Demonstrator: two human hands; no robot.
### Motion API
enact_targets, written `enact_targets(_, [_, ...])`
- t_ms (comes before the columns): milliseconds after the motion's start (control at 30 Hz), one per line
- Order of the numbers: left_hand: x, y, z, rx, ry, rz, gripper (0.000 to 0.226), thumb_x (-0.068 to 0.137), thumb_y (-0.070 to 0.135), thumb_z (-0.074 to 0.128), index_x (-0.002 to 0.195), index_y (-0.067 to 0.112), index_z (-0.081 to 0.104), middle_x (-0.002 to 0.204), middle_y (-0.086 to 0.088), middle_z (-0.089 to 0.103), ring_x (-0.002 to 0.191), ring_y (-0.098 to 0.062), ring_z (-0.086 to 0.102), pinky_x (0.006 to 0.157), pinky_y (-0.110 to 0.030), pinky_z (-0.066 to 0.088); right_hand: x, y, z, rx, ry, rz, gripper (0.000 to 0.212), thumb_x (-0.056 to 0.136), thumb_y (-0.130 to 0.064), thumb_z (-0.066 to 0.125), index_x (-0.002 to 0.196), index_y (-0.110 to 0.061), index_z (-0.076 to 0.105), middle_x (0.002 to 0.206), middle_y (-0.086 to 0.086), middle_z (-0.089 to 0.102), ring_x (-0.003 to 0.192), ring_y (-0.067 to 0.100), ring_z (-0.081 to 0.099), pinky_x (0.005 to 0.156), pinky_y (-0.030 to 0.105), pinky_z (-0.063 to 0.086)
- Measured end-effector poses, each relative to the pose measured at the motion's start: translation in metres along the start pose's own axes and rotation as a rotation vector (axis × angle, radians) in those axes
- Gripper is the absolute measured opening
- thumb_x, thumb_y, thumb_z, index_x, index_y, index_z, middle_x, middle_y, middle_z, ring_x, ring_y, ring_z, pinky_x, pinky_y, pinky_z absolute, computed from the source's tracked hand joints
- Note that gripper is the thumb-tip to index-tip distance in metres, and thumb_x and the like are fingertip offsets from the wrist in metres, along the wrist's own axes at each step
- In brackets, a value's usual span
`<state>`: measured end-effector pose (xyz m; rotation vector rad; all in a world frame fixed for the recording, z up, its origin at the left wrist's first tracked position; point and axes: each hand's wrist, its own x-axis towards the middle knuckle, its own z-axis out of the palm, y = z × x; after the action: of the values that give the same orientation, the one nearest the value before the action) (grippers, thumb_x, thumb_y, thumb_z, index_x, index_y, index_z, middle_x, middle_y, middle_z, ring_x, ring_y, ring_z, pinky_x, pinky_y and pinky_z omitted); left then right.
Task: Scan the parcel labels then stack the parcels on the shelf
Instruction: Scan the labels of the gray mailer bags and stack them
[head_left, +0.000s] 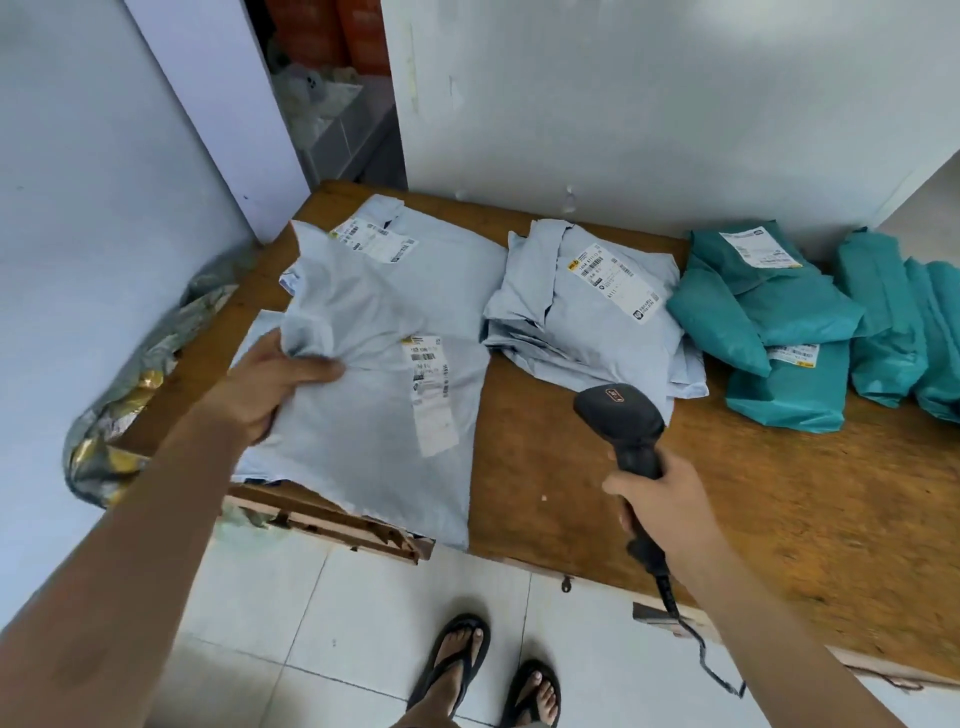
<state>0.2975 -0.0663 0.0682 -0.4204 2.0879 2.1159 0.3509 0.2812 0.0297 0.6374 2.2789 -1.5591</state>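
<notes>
Left hand (270, 384) grips the crumpled left edge of the grey parcel (363, 441), centre-left of frame. Right hand (665, 499) is wrapped round the scanner (623, 421) handle, lower centre.

Risks:
- Parcel overhangs the table's (779, 509) near edge, so it likely slides off if the grip goes.
- Its label (428, 395) sits on slack film, and creases may spoil the read.
- Neighbouring stack's label (613, 280) is near, so the wrong code could be read.
- Cable (696, 644) could snag the edge.

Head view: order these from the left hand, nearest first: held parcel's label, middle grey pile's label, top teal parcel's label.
1. Held parcel's label, just right of the left hand.
2. Middle grey pile's label, centre back.
3. Top teal parcel's label, far right.
</notes>
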Motion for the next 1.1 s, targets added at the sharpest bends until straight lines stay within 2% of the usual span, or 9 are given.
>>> enact_targets(67, [0.021,-0.008,-0.053,0.072,0.204,-0.016,0.04,0.075,0.002,0.072,0.112,0.015,0.067,0.104,-0.005,0.072,0.097,-0.027,0.069,0.088,-0.042,0.053,0.003,-0.007,0.012,-0.022,-0.04,-0.014,0.014,0.079,0.001,0.064,0.079,-0.005,0.051,0.052,0.016,0.048,0.033,0.015,0.042,0.044,0.026,0.036])
enact_targets(200, [0.063,-0.053,-0.132,0.757,0.346,-0.246,0.09,0.075,0.045,0.075,0.144,0.006,0.032,0.141,-0.024,0.041,0.119,-0.038,0.049,0.085,-0.042,0.048,0.007,-0.013,0.03,-0.069,-0.109,-0.018,0.012,0.08,0.001,0.063,0.081,-0.008,0.056,0.045,0.008,0.049,0.032,0.014,0.042,0.043,0.025,0.038])
enact_targets(300, [0.071,-0.069,-0.118,0.98,0.284,-0.359,0.068,0.09,0.036,0.061,0.142,0.0,0.035,0.144,-0.024,0.041,0.127,-0.037,0.046,0.101,-0.041,0.039,0.012,-0.017,0.037,-0.069,-0.123,-0.014,0.01,0.079,0.003,0.063,0.086,0.0,0.056,0.044,0.009,0.047,0.033,0.015,0.04,0.044,0.026,0.038])
enact_targets(433, [0.093,-0.073,-0.071,0.664,0.5,-0.166,0.027,0.088,0.013,0.058,0.114,0.003,0.062,0.114,-0.02,0.065,0.099,-0.035,0.063,0.085,-0.038,0.049,0.021,-0.026,0.043,-0.071,-0.089,0.009,0.015,0.079,0.002,0.063,0.093,-0.001,0.06,0.047,0.012,0.048,0.035,0.016,0.042,0.043,0.027,0.039])
enact_targets(567, [0.134,-0.056,-0.018,0.108,0.387,-0.308,0.016,0.087,0.016,0.065,0.087,0.001,0.063,0.089,-0.019,0.063,0.062,-0.023,0.059,0.06,-0.032,0.055,0.032,-0.042,0.047,-0.049,-0.059,0.032,0.019,0.079,-0.001,0.065,0.097,-0.004,0.061,0.053,0.012,0.052,0.037,0.015,0.045,0.043,0.025,0.041])
enact_targets(767, [0.198,-0.05,0.024,-0.413,0.316,-0.443,0.06,0.075,0.028,0.079,0.126,0.017,0.052,0.114,-0.008,0.061,0.095,-0.029,0.063,0.069,-0.046,0.057,0.042,-0.053,0.046,0.001,-0.011,0.059,0.018,0.078,-0.002,0.066,0.095,-0.002,0.059,0.055,0.012,0.051,0.036,0.014,0.044,0.045,0.026,0.041])
enact_targets(867, [0.229,-0.055,0.017,-0.553,0.368,-0.506,0.095,0.045,0.035,0.094,0.128,0.027,0.049,0.119,-0.003,0.059,0.102,-0.034,0.059,0.076,-0.061,0.053,0.042,-0.053,0.04,0.002,0.009,0.08,0.012,0.079,-0.001,0.065,0.085,-0.007,0.057,0.055,0.009,0.05,0.035,0.012,0.043,0.042,0.024,0.04])
enact_targets(1000, [0.233,-0.028,0.033,-0.604,0.267,-0.289,0.051,0.075,0.021,0.077,0.121,0.017,0.057,0.113,-0.006,0.067,0.096,-0.025,0.066,0.08,-0.048,0.056,0.039,-0.047,0.036,0.028,0.033,0.107,0.014,0.078,-0.001,0.065,0.083,-0.011,0.057,0.055,0.009,0.049,0.036,0.014,0.044,0.046,0.027,0.041])
enact_targets(1100, [0.216,0.006,0.041,-0.577,0.295,-0.111,0.029,0.075,0.012,0.068,0.103,0.015,0.062,0.105,-0.003,0.068,0.09,-0.019,0.066,0.082,-0.036,0.056,0.037,-0.047,0.039,0.036,0.029,0.099,0.012,0.078,0.0,0.066,0.084,-0.006,0.058,0.057,0.011,0.049,0.036,0.015,0.044,0.046,0.028,0.04])
